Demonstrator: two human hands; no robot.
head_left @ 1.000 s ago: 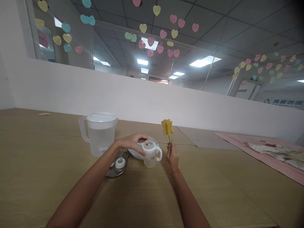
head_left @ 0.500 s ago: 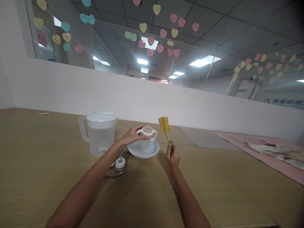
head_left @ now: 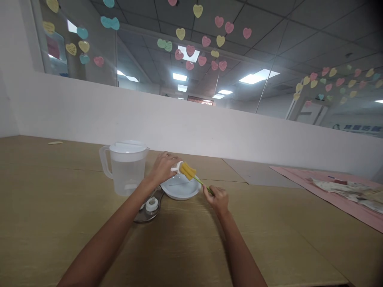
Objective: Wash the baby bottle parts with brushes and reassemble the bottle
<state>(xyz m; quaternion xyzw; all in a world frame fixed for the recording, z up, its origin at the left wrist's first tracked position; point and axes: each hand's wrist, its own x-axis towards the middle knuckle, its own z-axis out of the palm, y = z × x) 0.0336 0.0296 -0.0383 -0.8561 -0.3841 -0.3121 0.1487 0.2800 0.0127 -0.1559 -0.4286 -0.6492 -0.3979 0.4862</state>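
My left hand (head_left: 165,168) is closed around a baby bottle (head_left: 177,168) with white handles, tilted so its mouth faces right; most of the bottle is hidden behind my fingers. In my right hand (head_left: 218,198) is the green handle of a sponge brush (head_left: 188,171). Its yellow sponge head is at the bottle's mouth; whether the tip is inside I cannot tell. Both are held above a white bowl (head_left: 180,195). Nearer to me, a white bottle collar with a teat (head_left: 152,204) rests on a grey tray (head_left: 145,217), partly under my left forearm.
A lidded clear pitcher (head_left: 128,171) with liquid in it stands left of the bowl. On the right, cloths (head_left: 353,193) lie on a pink mat (head_left: 302,179). Behind the wooden table (head_left: 191,247) rises a white wall (head_left: 185,127) with windows above it.
My left hand has tipped the bottle from upright to the right. The brush has swung down and left, bringing its sponge head to the bottle's mouth.
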